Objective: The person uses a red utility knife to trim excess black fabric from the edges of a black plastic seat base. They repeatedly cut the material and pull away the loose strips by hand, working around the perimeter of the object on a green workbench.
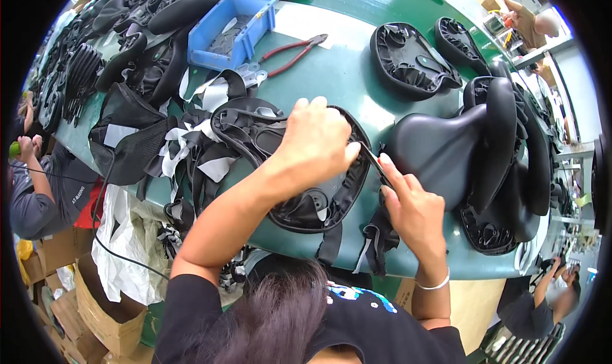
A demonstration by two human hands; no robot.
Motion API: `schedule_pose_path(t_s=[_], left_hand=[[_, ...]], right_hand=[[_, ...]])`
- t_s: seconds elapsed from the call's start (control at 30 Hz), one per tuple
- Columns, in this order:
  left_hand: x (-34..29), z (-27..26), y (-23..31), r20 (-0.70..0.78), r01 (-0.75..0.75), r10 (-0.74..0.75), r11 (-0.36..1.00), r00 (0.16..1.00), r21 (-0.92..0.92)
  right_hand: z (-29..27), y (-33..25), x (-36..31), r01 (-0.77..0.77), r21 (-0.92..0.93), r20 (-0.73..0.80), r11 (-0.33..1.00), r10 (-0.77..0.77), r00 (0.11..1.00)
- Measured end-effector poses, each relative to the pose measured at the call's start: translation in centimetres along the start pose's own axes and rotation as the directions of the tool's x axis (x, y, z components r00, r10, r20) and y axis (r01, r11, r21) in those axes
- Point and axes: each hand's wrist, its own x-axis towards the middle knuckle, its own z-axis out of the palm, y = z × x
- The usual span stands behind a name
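Both arms reach forward from short black fabric sleeves (185, 310). Left forearm (236, 214) slants up and inward, elbow bent and flared outward. Left hand (313, 139) back up, knuckles raised, fingers bent under, palm hidden, thumb pointing toward right hand (417, 216). Right hand nearer torso, index finger extended up-left, other fingers curled in grip. Right wrist (433, 267) nearly straight, thin white band (433, 286) around it. Hands near, not touching.

I wear a black shirt (414, 346) with short sleeves (190, 306). On the shirt there is a print (358, 295), which has white and blue colours. Around my right wrist (432, 273) goes one thin bangle (433, 285), of whitish colour. My hair (287, 313) is long and mostly straight.
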Motion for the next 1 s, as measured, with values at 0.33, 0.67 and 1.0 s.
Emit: schedule_pose_path(t_s=[0.33,0.67,1.0], left_hand=[[1.2,-1.2,0.0,0.065,0.080,-0.058,0.338,0.996,-0.938],[2.7,1.3,-4.0,-0.449,0.246,-0.470,0.847,0.760,-0.471],[-5.6,-3.5,-1.1,0.162,0.202,-0.333,0.089,0.929,-0.975]], right_hand=[[-0.3,-1.7,-0.5,-0.133,0.055,0.033,0.990,0.131,0.991],[-3.2,-1.2,-0.4,-0.051,-0.083,0.143,0.995,0.063,0.988],[-5.4,3.6,8.3,0.425,0.009,0.333,0.905,-0.403,0.852]])
